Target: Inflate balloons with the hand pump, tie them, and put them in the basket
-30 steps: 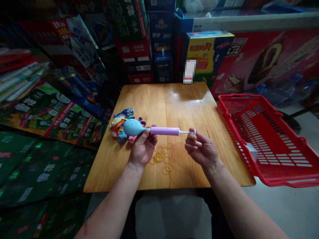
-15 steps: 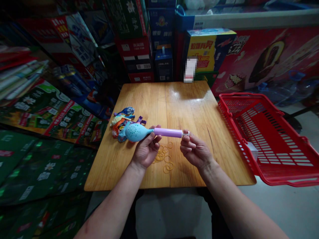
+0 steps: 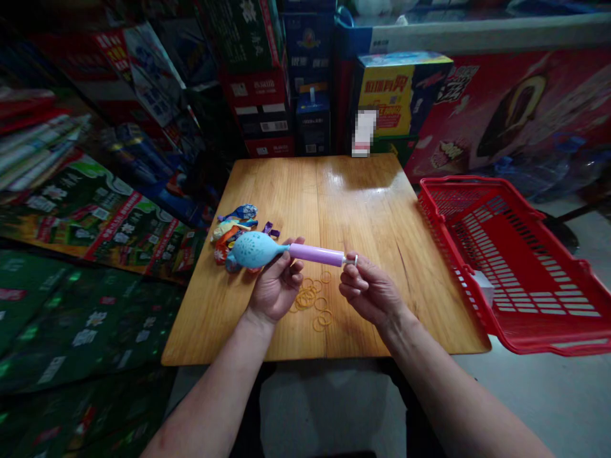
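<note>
A light blue patterned balloon [image 3: 255, 249], partly inflated, is fitted over the left end of a purple hand pump [image 3: 316, 254]. My left hand [image 3: 274, 286] is closed around the balloon's neck and the pump's nozzle end. With its fingers pinched, my right hand [image 3: 370, 286] grips the white plunger handle [image 3: 352, 260] at the pump's right end; a short bit of white rod shows beside the barrel. Behind the blue balloon lies a pile of limp coloured balloons [image 3: 226, 235]. Several yellow rubber bands [image 3: 308, 296] are scattered on the wooden table [image 3: 353, 210] between my hands.
Against the table's right side stands a red shopping basket [image 3: 506, 254] with a small white box [image 3: 483, 287]. A yellow and blue carton [image 3: 391, 95] and stacked boxes [image 3: 262, 95] line the far edge. Green cartons [image 3: 86, 318] fill the left.
Both hands and the pump have shifted slightly left. The blue balloon looks a little fuller and rounder.
</note>
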A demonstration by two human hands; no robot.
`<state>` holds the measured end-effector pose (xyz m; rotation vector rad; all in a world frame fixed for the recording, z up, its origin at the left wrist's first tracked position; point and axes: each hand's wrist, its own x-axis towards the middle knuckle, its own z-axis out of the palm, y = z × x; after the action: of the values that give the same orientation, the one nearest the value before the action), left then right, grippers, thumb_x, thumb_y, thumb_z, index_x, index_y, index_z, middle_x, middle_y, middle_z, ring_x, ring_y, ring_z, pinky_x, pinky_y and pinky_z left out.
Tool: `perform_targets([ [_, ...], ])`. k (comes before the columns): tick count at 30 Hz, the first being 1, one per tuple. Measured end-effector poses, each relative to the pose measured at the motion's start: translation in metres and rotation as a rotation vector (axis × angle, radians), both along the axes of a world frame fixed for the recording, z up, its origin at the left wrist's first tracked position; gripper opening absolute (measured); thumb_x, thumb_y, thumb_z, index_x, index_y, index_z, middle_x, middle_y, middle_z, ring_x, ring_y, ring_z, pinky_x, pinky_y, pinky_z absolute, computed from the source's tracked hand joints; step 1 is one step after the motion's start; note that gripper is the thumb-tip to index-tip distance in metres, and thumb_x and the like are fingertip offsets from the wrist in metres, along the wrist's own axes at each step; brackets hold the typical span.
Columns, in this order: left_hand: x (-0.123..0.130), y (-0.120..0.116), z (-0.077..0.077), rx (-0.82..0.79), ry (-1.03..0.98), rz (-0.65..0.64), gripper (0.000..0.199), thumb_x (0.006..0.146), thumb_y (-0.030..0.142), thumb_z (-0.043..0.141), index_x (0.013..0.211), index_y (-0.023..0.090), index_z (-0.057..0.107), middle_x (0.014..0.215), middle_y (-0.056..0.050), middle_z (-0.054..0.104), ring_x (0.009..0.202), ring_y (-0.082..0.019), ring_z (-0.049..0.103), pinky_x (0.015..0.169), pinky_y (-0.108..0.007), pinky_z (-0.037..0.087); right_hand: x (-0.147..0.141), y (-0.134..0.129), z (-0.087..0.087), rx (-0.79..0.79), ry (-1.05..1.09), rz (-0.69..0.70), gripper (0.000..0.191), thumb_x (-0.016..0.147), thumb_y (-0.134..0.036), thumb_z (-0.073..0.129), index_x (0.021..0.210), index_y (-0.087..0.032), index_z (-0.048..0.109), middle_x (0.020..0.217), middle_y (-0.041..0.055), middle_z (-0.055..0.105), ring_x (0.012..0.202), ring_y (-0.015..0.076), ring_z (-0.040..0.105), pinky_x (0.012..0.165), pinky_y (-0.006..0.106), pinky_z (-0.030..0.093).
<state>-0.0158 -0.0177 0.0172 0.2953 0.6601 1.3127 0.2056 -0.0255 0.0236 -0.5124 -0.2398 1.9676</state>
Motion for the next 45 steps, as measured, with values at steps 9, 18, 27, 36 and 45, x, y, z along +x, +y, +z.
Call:
perform_targets([
  [9, 0.006, 0.004, -0.001, 0.027, -0.009, 0.069, 0.019, 0.094, 0.022, 0.075, 0.113, 0.020, 0.075, 0.127, -0.007, 0.076, 0.070, -0.008, 0.072, 0.062, -0.017, 0.061, -0.005, 0.002, -0.003, 0.005, -0.014, -0.001, 0.019, 0.085, -0.019, 0.083, 0.099, -0.012, 0.073, 0.069, -0.0019, 0.066, 0.046, 0.0012, 0.036, 0.047, 0.014, 0.037],
  [18, -0.012, 0.009, 0.004, 0.096, -0.007, 0.142, 0.022, 0.091, 0.024, 0.080, 0.112, 0.020, 0.075, 0.124, -0.008, 0.076, 0.070, -0.006, 0.069, 0.055, -0.014, 0.055, 0.017, 0.008, 0.005, -0.003, 0.063, -0.014, 0.019, 0.085, -0.013, 0.081, 0.101, -0.012, 0.070, 0.070, -0.0042, 0.065, 0.048, 0.0010, 0.040, 0.047, 0.013, 0.038],
  [27, 0.006, 0.001, -0.001, 0.044, -0.054, 0.046, 0.020, 0.097, 0.017, 0.072, 0.115, 0.022, 0.073, 0.127, -0.009, 0.075, 0.072, -0.007, 0.072, 0.055, -0.013, 0.054, -0.009, -0.001, -0.005, -0.048, 0.062, 0.079, 0.021, 0.087, -0.013, 0.080, 0.104, -0.014, 0.068, 0.075, -0.0039, 0.068, 0.046, 0.0004, 0.040, 0.049, 0.013, 0.041],
  [36, -0.013, 0.011, 0.009, 0.055, -0.024, 0.175, 0.016, 0.102, 0.016, 0.062, 0.116, 0.017, 0.070, 0.123, -0.010, 0.077, 0.069, -0.007, 0.071, 0.061, -0.015, 0.059, 0.015, 0.010, 0.007, -0.066, 0.125, -0.012, 0.010, 0.092, -0.009, 0.070, 0.101, -0.013, 0.068, 0.071, -0.0053, 0.064, 0.046, -0.0005, 0.041, 0.046, 0.010, 0.038],
  [45, 0.004, -0.002, 0.000, -0.030, 0.040, 0.038, 0.021, 0.094, 0.017, 0.072, 0.115, 0.017, 0.072, 0.124, -0.009, 0.078, 0.079, -0.013, 0.077, 0.071, -0.021, 0.065, -0.006, 0.001, -0.002, 0.012, -0.041, 0.012, 0.015, 0.089, -0.018, 0.080, 0.101, -0.015, 0.072, 0.070, -0.0037, 0.065, 0.045, 0.0013, 0.035, 0.046, 0.013, 0.037],
])
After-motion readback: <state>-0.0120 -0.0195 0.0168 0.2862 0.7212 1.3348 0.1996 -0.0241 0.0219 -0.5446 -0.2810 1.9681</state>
